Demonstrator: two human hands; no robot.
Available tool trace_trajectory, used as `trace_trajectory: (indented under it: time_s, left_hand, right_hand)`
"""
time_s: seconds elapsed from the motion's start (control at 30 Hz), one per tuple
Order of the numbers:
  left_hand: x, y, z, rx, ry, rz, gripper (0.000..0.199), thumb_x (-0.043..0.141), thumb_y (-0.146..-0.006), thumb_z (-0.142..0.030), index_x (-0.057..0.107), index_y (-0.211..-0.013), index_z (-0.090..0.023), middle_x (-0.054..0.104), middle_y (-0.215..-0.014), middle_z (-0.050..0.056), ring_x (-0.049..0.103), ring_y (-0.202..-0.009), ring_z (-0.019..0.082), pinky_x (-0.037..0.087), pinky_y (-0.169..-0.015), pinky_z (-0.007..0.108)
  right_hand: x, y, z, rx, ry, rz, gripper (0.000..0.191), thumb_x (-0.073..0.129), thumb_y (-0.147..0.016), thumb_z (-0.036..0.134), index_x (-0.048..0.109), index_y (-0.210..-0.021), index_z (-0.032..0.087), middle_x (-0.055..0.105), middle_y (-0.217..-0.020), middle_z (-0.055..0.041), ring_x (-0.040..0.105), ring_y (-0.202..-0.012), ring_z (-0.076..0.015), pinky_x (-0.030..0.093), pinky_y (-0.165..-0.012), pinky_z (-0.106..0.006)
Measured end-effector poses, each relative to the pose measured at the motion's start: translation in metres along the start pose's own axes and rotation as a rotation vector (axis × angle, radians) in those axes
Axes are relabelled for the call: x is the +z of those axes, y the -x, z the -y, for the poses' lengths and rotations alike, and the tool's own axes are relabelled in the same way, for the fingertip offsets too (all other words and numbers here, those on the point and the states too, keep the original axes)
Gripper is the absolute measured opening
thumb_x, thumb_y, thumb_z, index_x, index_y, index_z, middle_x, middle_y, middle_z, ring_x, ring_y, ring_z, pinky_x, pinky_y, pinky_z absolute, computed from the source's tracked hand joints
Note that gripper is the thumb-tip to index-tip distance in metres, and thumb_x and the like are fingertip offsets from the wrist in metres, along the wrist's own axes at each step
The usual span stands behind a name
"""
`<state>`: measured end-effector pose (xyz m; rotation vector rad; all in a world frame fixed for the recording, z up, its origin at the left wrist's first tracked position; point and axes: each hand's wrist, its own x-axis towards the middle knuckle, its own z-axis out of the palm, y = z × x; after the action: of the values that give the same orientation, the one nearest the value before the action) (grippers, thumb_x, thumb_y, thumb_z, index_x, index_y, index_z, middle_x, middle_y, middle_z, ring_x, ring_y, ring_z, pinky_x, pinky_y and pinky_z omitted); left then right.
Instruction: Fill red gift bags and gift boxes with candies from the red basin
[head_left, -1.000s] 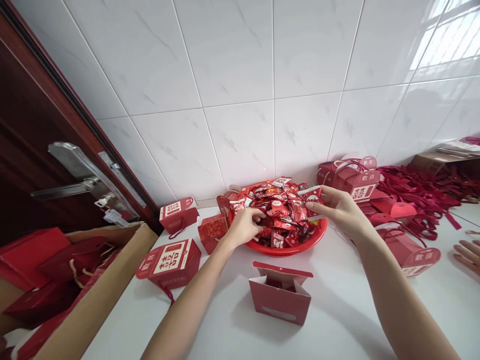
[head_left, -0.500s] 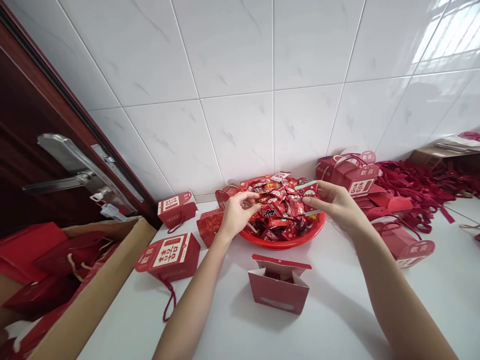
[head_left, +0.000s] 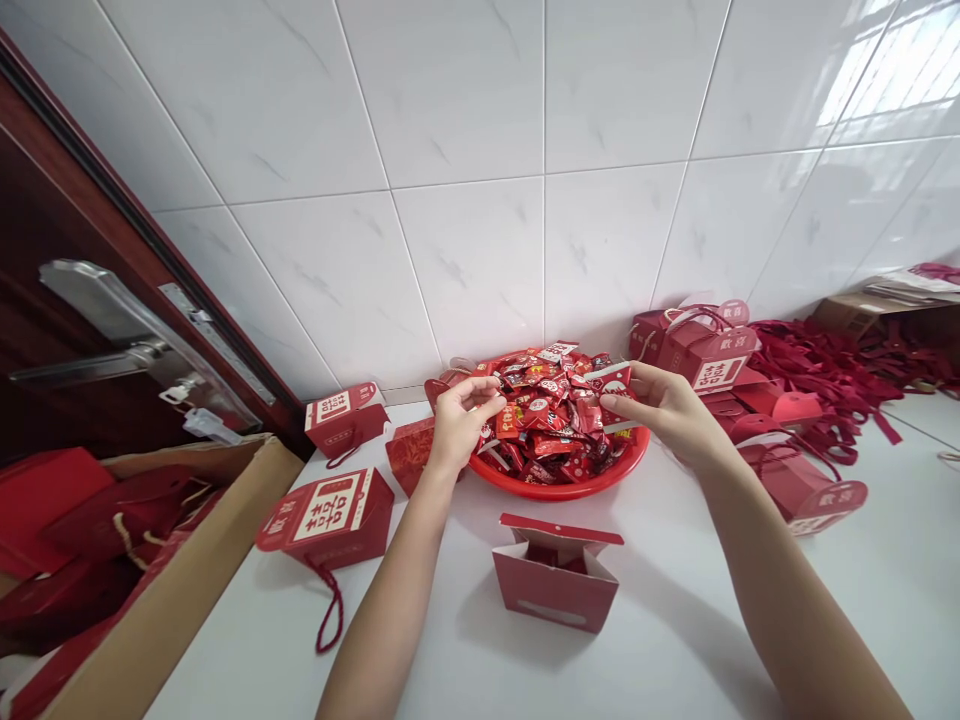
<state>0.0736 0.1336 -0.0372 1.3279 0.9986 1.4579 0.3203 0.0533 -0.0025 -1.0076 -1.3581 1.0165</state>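
Note:
A red bowl (head_left: 559, 490) heaped with wrapped candies (head_left: 551, 415) stands against the wall. At its left rim, my left hand (head_left: 463, 420) pinches the end of a red and orange candy packet (head_left: 510, 420) between thumb and fingers. Over the bowl's right side, my right hand (head_left: 667, 410) holds a red and white packet (head_left: 613, 382) by its edge. Nearer to me, between my forearms, an open red gift box (head_left: 555, 585) stands upright with its flaps raised; small red items show dimly inside it.
Closed red boxes (head_left: 341, 520) lie to the left, beside a cardboard carton (head_left: 187, 560) of flat red boxes. More boxes (head_left: 709, 355) and a pile of dark red ribbons (head_left: 825, 380) sit at the right. A door handle (head_left: 90, 365) juts out at far left.
My left hand has shifted slightly left, and an orange packet now shows at its fingertips. My right hand still holds its packet. The view has turned a little to the right.

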Motion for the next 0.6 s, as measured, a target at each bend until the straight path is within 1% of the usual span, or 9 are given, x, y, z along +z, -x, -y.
trace_trajectory:
  time_s: [0.17, 0.33, 0.4, 0.53, 0.6]
  left_hand:
    - [-0.0001, 0.0003, 0.0026, 0.041, -0.001, -0.017, 0.031, 0.083, -0.054, -0.029, 0.075, -0.081, -0.015, 0.074, -0.084, 0.005, 0.066, -0.081, 0.018, 0.054, -0.082, 0.032]
    - [-0.0013, 0.0003, 0.0034, 0.095, -0.107, 0.011, 0.025, 0.08, -0.063, -0.029, 0.074, -0.083, -0.016, 0.075, -0.089, 0.007, 0.069, -0.086, 0.021, 0.055, -0.084, 0.035]
    - [-0.0013, 0.0017, 0.0035, 0.134, -0.191, 0.063, 0.021, 0.076, -0.068, -0.028, 0.074, -0.085, -0.016, 0.075, -0.092, 0.007, 0.07, -0.087, 0.021, 0.056, -0.083, 0.035]
    - [-0.0025, 0.005, 0.003, 0.221, -0.39, 0.242, 0.014, 0.068, -0.076, -0.022, 0.075, -0.087, -0.019, 0.074, -0.097, 0.007, 0.07, -0.085, 0.02, 0.059, -0.08, 0.033]
    - [-0.0055, 0.0057, 0.0014, 0.265, -0.447, 0.283, 0.014, 0.066, -0.078, -0.022, 0.076, -0.089, -0.02, 0.073, -0.099, 0.006, 0.07, -0.085, 0.019, 0.059, -0.082, 0.033]
  right_hand:
    - [0.0032, -0.0014, -0.0012, 0.011, -0.023, 0.033, 0.044, 0.085, -0.072, 0.046, 0.074, -0.105, 0.02, 0.077, -0.105, -0.0095, 0.074, -0.091, -0.027, 0.065, -0.073, -0.039]
    - [0.0059, -0.0017, -0.0018, 0.026, -0.027, 0.052, 0.043, 0.084, -0.073, 0.046, 0.074, -0.105, 0.019, 0.078, -0.104, -0.0098, 0.074, -0.091, -0.0274, 0.064, -0.075, -0.041]
    - [0.0065, -0.0013, -0.0017, 0.025, -0.025, 0.048, 0.042, 0.085, -0.073, 0.046, 0.074, -0.103, 0.019, 0.078, -0.103, -0.0094, 0.074, -0.09, -0.0268, 0.064, -0.077, -0.041]
    - [0.0067, 0.0001, -0.0003, 0.022, -0.026, 0.046, 0.041, 0.085, -0.072, 0.045, 0.074, -0.101, 0.019, 0.078, -0.102, -0.0091, 0.074, -0.09, -0.0266, 0.064, -0.078, -0.041]
    - [0.0061, 0.0008, 0.0009, 0.023, -0.03, 0.043, 0.042, 0.085, -0.072, 0.045, 0.074, -0.104, 0.019, 0.078, -0.104, -0.0093, 0.074, -0.092, -0.0271, 0.065, -0.077, -0.041]
